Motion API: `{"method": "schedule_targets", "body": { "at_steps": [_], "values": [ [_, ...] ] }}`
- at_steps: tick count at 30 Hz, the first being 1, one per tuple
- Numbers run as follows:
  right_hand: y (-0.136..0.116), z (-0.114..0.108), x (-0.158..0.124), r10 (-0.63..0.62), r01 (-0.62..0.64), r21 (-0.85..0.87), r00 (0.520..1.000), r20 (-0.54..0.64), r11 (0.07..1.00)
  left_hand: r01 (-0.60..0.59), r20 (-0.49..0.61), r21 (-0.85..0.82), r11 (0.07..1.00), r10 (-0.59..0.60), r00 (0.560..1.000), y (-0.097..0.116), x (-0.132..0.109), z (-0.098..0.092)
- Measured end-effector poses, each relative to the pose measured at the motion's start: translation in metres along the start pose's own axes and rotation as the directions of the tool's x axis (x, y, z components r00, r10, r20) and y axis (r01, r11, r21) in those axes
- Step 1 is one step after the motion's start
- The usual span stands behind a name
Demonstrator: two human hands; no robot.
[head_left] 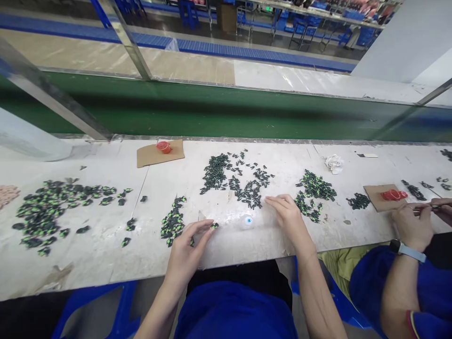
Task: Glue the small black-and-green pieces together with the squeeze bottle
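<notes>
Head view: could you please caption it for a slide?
Left hand pinches a small dark-green part; right hand reaches a central pile on the white bench.

On the table (106, 254), the left hand (187, 249) sits just right of a small pile of parts (173, 221), the right hand (289, 219) lies between a middle pile (247, 188) behind it and another pile (314, 193) to its right, and a co-worker's hands (413, 223) are far right.

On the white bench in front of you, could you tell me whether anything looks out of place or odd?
A crumpled white rag lies loose beyond the right-hand heap of green parts, and a little clear cap with a blue centre sits alone between the hands.
</notes>
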State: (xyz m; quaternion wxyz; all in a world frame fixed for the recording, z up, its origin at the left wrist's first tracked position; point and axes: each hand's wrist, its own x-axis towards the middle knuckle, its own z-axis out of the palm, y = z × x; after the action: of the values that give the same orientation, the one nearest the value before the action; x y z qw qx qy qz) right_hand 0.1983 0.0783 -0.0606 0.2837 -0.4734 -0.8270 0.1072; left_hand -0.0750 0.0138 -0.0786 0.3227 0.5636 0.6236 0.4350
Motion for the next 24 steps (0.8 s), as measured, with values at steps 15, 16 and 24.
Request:
{"method": "schedule_targets", "body": {
  "at_steps": [15, 16, 24],
  "values": [
    [0.024, 0.005, 0.030, -0.207, 0.240, -0.276, 0.968, 0.143, 0.931, 0.015, -0.005, -0.129, 0.991, -0.015, 1.000, 0.025, -0.005, -0.002],
    [0.024, 0.004, 0.029, -0.215, 0.242, -0.263, 0.968, 0.127, 0.934, 0.016, -0.010, -0.138, 0.990, -0.017, 1.000, 0.027, -0.005, -0.003],
    [0.016, -0.015, 0.012, -0.107, 0.110, 0.054, 0.993, -0.057, 0.992, 0.047, 0.015, -0.224, 0.973, -0.045, 0.999, 0.042, -0.009, -0.007]
  ]
}}
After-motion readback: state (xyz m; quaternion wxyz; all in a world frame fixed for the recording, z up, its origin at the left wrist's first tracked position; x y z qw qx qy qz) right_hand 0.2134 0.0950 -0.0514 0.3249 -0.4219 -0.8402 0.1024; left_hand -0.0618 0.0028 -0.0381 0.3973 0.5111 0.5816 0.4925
